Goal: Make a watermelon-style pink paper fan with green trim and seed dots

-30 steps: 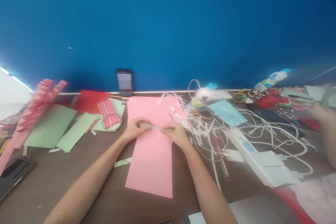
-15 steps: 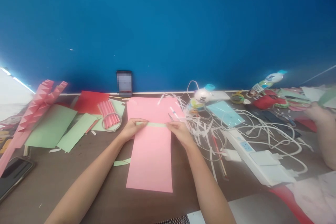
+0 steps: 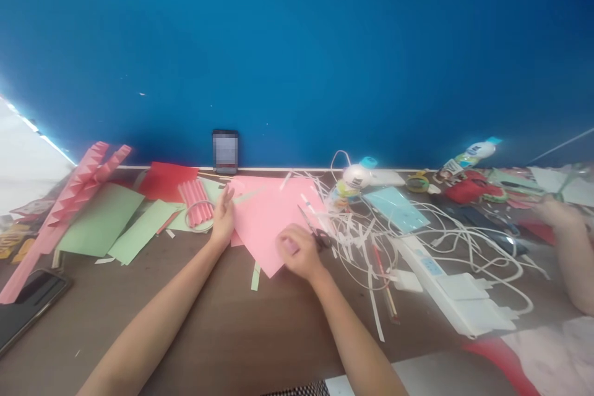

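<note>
Left hand (image 3: pixel 223 219) lies flat, fingers (image 3: pixel 228 197) spread and straight, palm down on the left edge of the pink sheet (image 3: pixel 266 213). Right hand (image 3: pixel 297 252) sits on the sheet's near right edge, fingers curled in; blurred, cannot tell if they pinch the paper. The pink sheet lies skewed at mid tabletop, one corner pointing to the near edge, its far end close to the back edge. A thin green strip (image 3: pixel 255 276) lies on the tabletop just beside that near corner, no hand on it. Scissors (image 3: pixel 319 236) lie just right of the right hand, touching the sheet's right edge.

Left of the left hand: pleated pink paper (image 3: pixel 195 201) with a ring around it, then green sheets (image 3: pixel 99 219), a red sheet (image 3: pixel 167 180) by the back edge, and a long pink zigzag fold (image 3: pixel 69 195) toward the left edge. A small device (image 3: pixel 225 151) stands at the back edge against the blue wall. A dark phone (image 3: pixel 28 303) is near the near left corner. To the right: white paper strips (image 3: pixel 371 284), tangled white cables (image 3: pixel 468 241), a power strip (image 3: pixel 448 281), and a light-blue sheet (image 3: pixel 394 207). Another person's arm (image 3: pixel 568 247) is at the right edge.
</note>
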The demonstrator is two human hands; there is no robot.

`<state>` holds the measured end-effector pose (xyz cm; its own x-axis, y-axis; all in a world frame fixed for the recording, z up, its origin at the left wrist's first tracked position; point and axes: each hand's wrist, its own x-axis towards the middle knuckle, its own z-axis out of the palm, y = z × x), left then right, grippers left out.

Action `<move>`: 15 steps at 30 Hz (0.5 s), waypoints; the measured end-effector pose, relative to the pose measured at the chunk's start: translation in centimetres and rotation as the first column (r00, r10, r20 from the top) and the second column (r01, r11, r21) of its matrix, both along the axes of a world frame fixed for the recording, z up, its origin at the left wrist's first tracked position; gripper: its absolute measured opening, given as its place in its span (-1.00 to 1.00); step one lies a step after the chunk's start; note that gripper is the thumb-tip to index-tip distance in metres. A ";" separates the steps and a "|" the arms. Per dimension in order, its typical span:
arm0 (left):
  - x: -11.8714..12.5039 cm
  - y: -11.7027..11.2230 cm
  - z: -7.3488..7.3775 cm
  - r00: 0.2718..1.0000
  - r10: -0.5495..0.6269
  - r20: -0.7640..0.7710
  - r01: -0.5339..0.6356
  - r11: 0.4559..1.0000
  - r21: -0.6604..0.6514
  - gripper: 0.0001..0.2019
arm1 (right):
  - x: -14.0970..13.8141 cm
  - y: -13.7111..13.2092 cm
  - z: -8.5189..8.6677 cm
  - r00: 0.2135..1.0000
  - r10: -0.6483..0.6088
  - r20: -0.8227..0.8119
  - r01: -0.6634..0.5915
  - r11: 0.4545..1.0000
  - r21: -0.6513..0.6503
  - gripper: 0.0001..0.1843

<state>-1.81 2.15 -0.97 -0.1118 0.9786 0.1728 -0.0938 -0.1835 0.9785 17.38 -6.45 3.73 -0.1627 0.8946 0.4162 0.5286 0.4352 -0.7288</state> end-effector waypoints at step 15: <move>1.2 -0.5 -1.2 0.531 -0.079 -0.844 0.307 0.946 0.104 -0.58 | -2.5 -1.1 0.0 0.849 0.509 0.140 -0.457 0.842 -0.287 -0.86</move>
